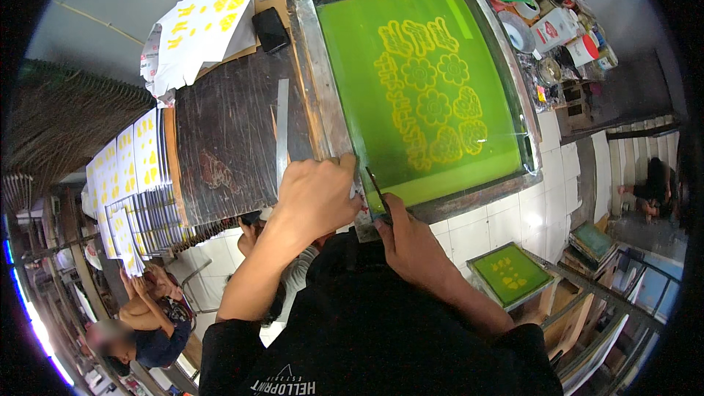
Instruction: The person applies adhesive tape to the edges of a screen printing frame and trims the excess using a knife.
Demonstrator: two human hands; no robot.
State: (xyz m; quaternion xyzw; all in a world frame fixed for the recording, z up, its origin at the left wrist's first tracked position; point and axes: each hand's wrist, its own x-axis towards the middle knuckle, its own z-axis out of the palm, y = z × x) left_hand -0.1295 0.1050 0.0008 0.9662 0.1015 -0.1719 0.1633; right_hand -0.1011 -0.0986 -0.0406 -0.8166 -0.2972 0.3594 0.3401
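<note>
A screen-printing frame (491, 194) with green mesh (356, 59) lies in front of me, its flower and lettering shapes outlined in yellow. At its near left corner, my left hand (319, 191) is closed with curled fingers; whatever they pinch is hidden. My right hand (411, 238), just right of that corner, grips a thin dark tool (375, 185), blade-like and pointing up along the frame's left edge. Whether it is a knife or scissors I cannot tell. Left of the frame, a metal ruler (283, 128) rests on the dark wooden board (220, 132).
Printed sheets (202, 22) and a black phone (271, 29) sit at the far left. A wire rack (147, 220) holds yellow-printed sheets. Bottles and tubs (554, 29) crowd the far right. A smaller green screen (510, 273) stands lower right. A person (158, 330) sits lower left.
</note>
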